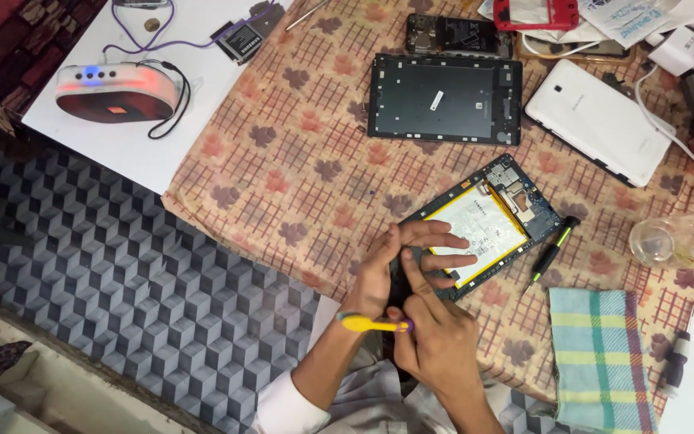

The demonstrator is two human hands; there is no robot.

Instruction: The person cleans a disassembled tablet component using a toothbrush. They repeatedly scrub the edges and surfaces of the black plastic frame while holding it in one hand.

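An opened tablet (516, 197) with a yellow-edged white battery (483, 221) and a bare circuit board lies tilted on a patterned cloth (299, 161). My left hand (399, 261) grips the tablet's lower left corner, its fingers spread over the battery. My right hand (435, 329) is just below it, with the index finger pressed on the tablet's dark lower edge. In this hand is a yellow tool with a purple end (373, 324), which lies across my left wrist.
A black-and-green screwdriver (552, 253) lies right of the tablet, a checked towel (600, 358) below it, a clear bottle (676, 239) at the right edge. Farther back are a black tablet frame (443, 98), a white back cover (600, 120), a phone (459, 36) and a lit white device (114, 90).
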